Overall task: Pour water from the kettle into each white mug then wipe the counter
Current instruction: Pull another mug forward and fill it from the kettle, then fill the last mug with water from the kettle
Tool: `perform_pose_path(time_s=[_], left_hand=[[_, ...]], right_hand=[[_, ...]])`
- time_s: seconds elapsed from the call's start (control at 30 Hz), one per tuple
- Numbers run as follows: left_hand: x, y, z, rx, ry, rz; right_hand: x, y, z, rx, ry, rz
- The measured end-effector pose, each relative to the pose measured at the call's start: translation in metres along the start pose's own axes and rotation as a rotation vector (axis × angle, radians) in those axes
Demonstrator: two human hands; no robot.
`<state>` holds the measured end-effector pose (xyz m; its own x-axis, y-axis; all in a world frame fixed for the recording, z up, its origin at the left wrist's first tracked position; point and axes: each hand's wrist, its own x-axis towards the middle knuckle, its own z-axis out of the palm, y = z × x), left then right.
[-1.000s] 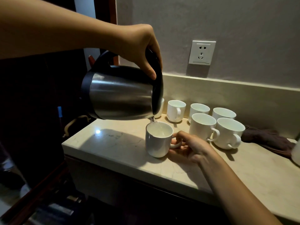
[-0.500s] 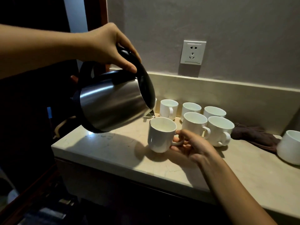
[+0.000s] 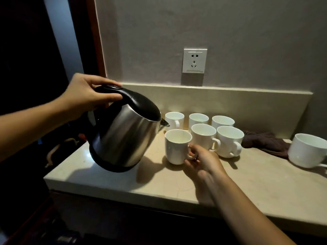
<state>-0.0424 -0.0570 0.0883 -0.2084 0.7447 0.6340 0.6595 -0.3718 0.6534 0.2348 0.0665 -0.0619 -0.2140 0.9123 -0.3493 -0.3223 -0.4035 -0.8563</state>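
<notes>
My left hand (image 3: 86,96) grips the black handle of a steel kettle (image 3: 123,135), held just above the left part of the beige counter (image 3: 256,184) and tilted only slightly, spout toward the mugs. No water runs from it. My right hand (image 3: 201,161) holds the handle of the nearest white mug (image 3: 177,147), which stands on the counter beside the spout. Behind it stand several more white mugs (image 3: 203,135), close together in two rows. A dark brown cloth (image 3: 265,144) lies crumpled to their right.
A larger white cup (image 3: 309,151) sits at the right edge of the view. A wall socket (image 3: 194,61) is above the backsplash. The counter ends at the left beside a dark doorway, where a pale cord (image 3: 54,151) hangs.
The kettle has swung back from a steep pour to nearly upright and dropped lower to the left. The water has stopped. My right hand still holds the mug.
</notes>
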Motion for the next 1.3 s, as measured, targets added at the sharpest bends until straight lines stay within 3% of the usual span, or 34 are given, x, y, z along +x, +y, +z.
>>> perform_pose_path(time_s=[0.13,0.37,0.6,0.87,1.0,1.07,1.3], left_hand=[[-0.028,-0.029,0.009,-0.124,0.187,-0.05],[-0.06,-0.057,0.027,-0.242,0.345,-0.11],[-0.061,-0.073,0.038,-0.38,0.387,-0.213],[-0.061,-0.082,0.038,-0.459,0.341,-0.264],[-0.059,-0.087,0.041,-0.475,0.369,-0.285],[-0.056,-0.085,0.043,-0.477,0.353,-0.283],[-0.054,-0.076,0.048,-0.479,0.314,-0.288]], right_hand=[[0.004,0.009,0.015,0.083,0.077,-0.092],[0.018,0.024,0.048,0.139,0.264,-0.208],[0.026,0.031,0.064,0.099,0.33,-0.241],[0.002,0.027,0.046,-0.03,0.14,-0.156],[0.0,0.03,0.0,-0.105,0.48,-0.413],[0.005,0.02,-0.011,-0.12,0.594,-0.448],[0.026,0.005,-0.006,0.057,0.497,-0.322]])
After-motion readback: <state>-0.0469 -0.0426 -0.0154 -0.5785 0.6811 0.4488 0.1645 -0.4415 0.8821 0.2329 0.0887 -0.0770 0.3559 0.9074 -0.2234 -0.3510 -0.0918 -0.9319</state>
